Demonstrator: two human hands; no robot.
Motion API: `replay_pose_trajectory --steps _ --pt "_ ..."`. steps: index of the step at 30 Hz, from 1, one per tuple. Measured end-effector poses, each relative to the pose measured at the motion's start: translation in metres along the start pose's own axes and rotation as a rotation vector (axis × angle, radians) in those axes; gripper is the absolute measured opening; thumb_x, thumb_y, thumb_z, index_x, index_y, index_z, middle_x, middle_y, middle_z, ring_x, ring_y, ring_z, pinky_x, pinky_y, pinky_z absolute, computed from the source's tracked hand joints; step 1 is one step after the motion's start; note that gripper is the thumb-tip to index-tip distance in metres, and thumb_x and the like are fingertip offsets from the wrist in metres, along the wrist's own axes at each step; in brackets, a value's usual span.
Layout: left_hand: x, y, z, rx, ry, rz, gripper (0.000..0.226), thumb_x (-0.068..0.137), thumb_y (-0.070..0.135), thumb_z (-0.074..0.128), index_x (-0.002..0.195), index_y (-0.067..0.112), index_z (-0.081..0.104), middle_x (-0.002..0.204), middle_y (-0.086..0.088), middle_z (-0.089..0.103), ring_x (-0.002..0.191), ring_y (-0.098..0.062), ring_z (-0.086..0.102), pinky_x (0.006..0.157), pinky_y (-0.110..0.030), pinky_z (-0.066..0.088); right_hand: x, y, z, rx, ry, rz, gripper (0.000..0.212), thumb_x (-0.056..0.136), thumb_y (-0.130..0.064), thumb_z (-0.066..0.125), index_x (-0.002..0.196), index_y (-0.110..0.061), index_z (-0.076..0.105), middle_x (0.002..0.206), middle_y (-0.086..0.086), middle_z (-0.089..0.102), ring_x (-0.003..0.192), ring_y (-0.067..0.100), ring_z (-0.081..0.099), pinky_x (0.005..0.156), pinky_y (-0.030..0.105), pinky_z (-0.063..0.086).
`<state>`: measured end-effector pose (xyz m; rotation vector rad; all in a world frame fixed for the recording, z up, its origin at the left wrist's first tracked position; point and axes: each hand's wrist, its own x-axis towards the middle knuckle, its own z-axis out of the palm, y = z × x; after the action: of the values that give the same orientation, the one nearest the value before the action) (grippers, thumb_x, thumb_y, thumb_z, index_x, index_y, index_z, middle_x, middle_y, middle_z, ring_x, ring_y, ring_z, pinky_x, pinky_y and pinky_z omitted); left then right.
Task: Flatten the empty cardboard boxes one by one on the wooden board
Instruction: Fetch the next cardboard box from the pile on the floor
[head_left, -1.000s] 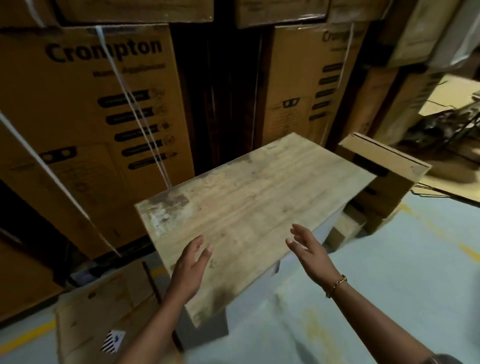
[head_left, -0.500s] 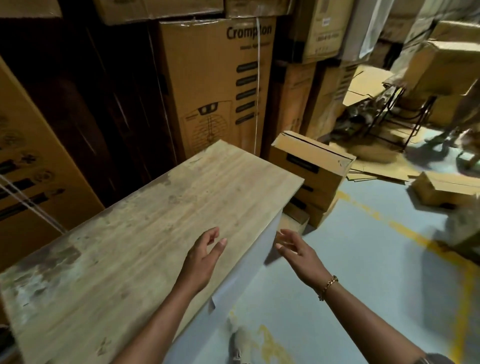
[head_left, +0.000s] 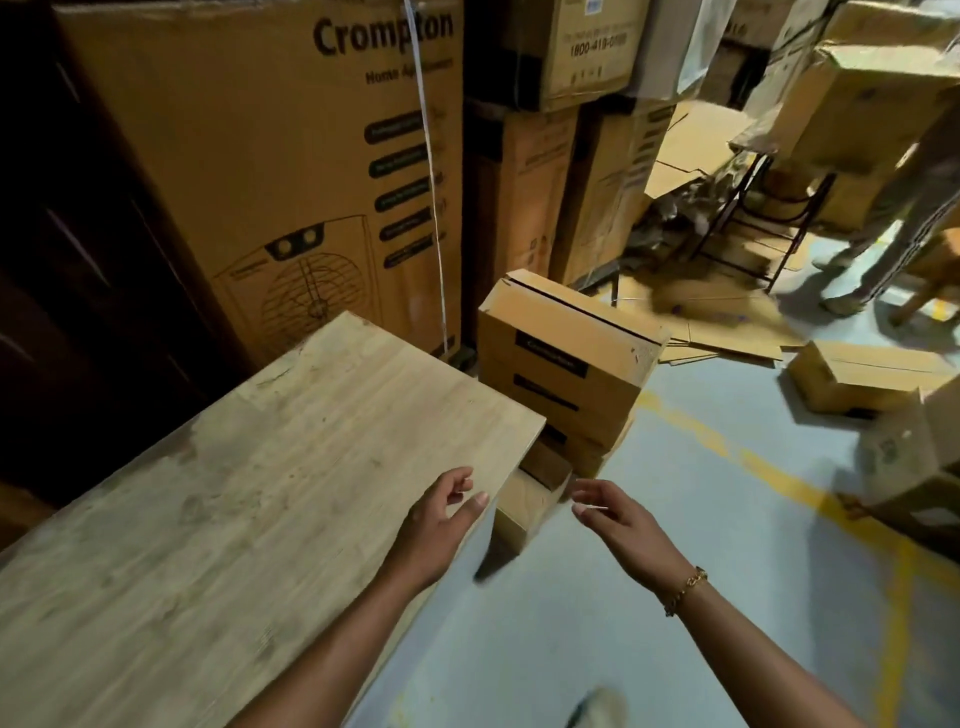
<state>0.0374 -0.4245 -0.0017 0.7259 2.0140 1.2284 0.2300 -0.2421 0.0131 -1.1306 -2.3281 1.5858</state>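
Warehouse floor (head_left: 597, 623), grey with a yellow painted line (head_left: 727, 449), runs along the right side of the wooden board (head_left: 234, 493), whose pale top carries nothing. Behind the board's far edge stands a tall Crompton carton (head_left: 270, 171). Just beyond the board's far right corner sits a stack of small cardboard boxes (head_left: 566, 338), closed and unflattened, the top one slightly tilted. A smaller box (head_left: 524, 509) lies low against that same corner, partly under it. Past the stack, farther from the board, flattened cardboard sheets (head_left: 727, 338) lie on the floor.

Left hand (head_left: 441, 525) hovers over the board's near right edge, fingers relaxed and a little apart, thumb out, holding nothing; whether it touches the wood is hard to tell. Right hand (head_left: 623, 530), a gold bracelet (head_left: 685, 590) at its wrist, hangs over the floor just off that edge, fingers loosely bent and slightly spread, also empty. Both point toward the stack.

By my reading this is the fetch step, since no box is on the board yet. The next move calls for reaching both hands to the top of the stack and gripping that box by two sides. It must be lifted clear without toppling those below, then set on the board to be opened and pressed flat
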Motion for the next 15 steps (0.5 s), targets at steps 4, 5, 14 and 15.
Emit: replay_pose_trajectory --steps 4,5,14,15 --pt "0.069 0.014 0.043 0.007 0.023 -0.034 0.038 0.095 0.045 0.058 0.132 0.042 0.049 0.127 0.017 0.058 0.117 0.000 0.054 0.100 -0.029 0.045 0.074 0.028 -0.057 -0.016 -0.036 0.007 0.034 0.097 -0.038 0.057 0.129 -0.028 0.056 0.125 -0.009 0.063 0.113 0.008 0.059 0.096 0.030 0.050" --pt "0.088 0.017 0.057 0.008 0.034 -0.048 0.036 0.096 0.044 0.058 0.131 0.042 0.050 0.125 0.018 0.059 0.115 0.001 0.054 0.096 -0.025 0.046 0.096 0.037 -0.071 -0.020 -0.059 0.009 0.034 0.097 -0.039 0.057 0.129 -0.028 0.056 0.125 -0.009 0.063 0.114 0.009 0.059 0.097 0.031 0.050" --pt "0.220 0.037 0.201 -0.177 0.151 -0.323 0.021 0.098 0.036 0.057 0.119 0.036 0.059 0.113 0.020 0.061 0.105 0.011 0.054 0.075 -0.007 0.043 0.281 0.102 -0.167 -0.130 -0.361 0.062 0.028 0.097 -0.039 0.057 0.123 -0.029 0.061 0.123 -0.010 0.063 0.112 0.009 0.059 0.096 0.029 0.048" --pt "0.230 0.033 0.213 -0.183 0.161 -0.357 0.022 0.098 0.037 0.057 0.120 0.034 0.060 0.113 0.019 0.062 0.104 0.011 0.053 0.077 -0.009 0.042 0.299 0.107 -0.170 -0.150 -0.394 0.072 0.028 0.098 -0.039 0.057 0.123 -0.028 0.061 0.123 -0.009 0.063 0.112 0.011 0.059 0.095 0.030 0.048"
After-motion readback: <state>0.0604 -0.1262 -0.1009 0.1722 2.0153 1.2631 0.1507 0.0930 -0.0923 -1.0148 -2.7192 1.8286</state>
